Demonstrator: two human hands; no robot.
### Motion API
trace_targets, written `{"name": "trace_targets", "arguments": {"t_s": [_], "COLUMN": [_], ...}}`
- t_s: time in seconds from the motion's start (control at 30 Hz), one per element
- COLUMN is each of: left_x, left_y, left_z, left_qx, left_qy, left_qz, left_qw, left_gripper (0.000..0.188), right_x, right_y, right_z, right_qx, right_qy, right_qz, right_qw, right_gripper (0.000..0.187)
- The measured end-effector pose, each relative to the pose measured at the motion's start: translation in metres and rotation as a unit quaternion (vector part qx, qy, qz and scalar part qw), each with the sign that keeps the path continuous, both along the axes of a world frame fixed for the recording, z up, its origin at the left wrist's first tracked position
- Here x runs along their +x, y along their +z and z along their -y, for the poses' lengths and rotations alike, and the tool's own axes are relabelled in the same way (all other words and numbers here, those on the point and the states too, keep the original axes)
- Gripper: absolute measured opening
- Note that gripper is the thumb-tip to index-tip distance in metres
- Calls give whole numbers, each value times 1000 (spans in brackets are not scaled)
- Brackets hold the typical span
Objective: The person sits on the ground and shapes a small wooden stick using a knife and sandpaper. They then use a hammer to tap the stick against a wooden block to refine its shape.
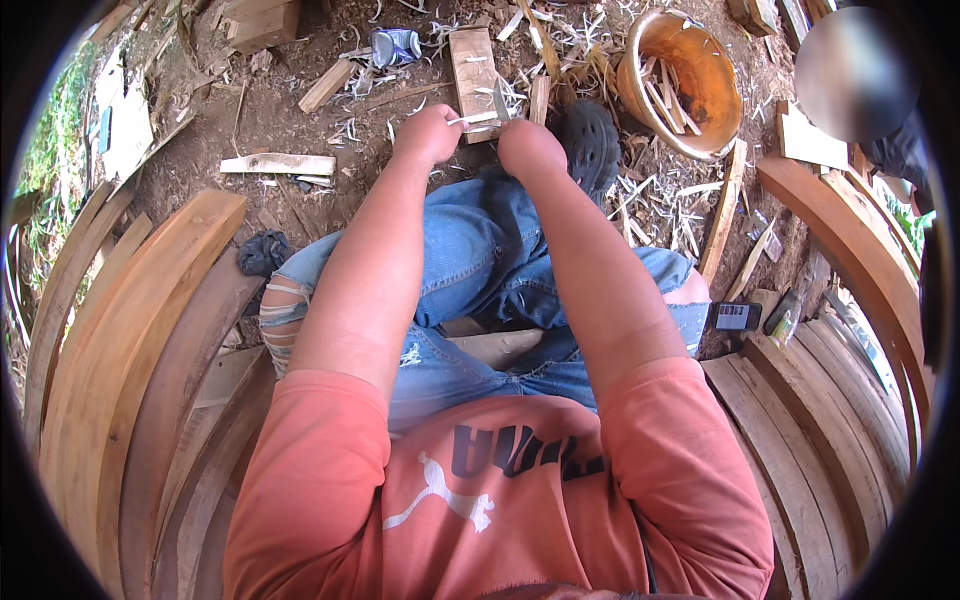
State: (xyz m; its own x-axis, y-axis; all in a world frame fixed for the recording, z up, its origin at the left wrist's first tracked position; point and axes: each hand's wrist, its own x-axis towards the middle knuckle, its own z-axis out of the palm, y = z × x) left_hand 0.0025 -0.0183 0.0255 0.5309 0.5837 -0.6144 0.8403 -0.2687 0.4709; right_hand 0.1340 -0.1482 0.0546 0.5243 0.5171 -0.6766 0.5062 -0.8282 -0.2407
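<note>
My left hand (430,134) is closed in a pinch on the end of a thin pale wooden stick (478,119). My right hand (532,150) is wrapped round a knife whose blade (500,100) points away from me, against or just beside the stick. The handle is hidden inside that fist. Just beyond both hands a short flat wooden board (472,62) lies on the ground, partly under the stick. Curled pale shavings (515,100) are scattered about the blade. My dark shoe (590,145) rests right of my right hand.
An orange-brown bucket (722,100) with wooden sticks in it stands at the far right. A crumpled can (395,47) and wood offcuts (278,164) lie at the left. Long curved timbers (150,330) flank me on both sides. Near my right knee is a phone (735,316).
</note>
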Motion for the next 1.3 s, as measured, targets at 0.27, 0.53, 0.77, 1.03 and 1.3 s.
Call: {"name": "trace_targets", "arguments": {"t_s": [0.27, 0.53, 0.77, 1.03, 1.3], "left_x": [4, 13, -3, -2, 0], "left_y": [-7, 27, 19, 53, 51], "left_z": [3, 11, 21, 26, 22], "left_qx": [7, -155, -155, -257, -396], "left_qy": [-9, 121, 165, 239, 288], "left_qz": [32, 69, 95, 131, 161], "left_qw": [999, 978, 969, 927, 857], "left_gripper": [32, 35, 32, 25, 15], "right_x": [8, -6, -4, 4, -12], "right_y": [-4, 25, 33, 45, 41], "right_z": [21, 73, 81, 69, 59], "right_qx": [125, 281, 249, 274, 244], "right_qy": [-82, -149, -335, -203, -82], "right_qz": [2, -37, -187, -43, -53], "right_qw": [989, 947, 889, 939, 965], "right_gripper": [46, 38, 32, 31, 36]}}
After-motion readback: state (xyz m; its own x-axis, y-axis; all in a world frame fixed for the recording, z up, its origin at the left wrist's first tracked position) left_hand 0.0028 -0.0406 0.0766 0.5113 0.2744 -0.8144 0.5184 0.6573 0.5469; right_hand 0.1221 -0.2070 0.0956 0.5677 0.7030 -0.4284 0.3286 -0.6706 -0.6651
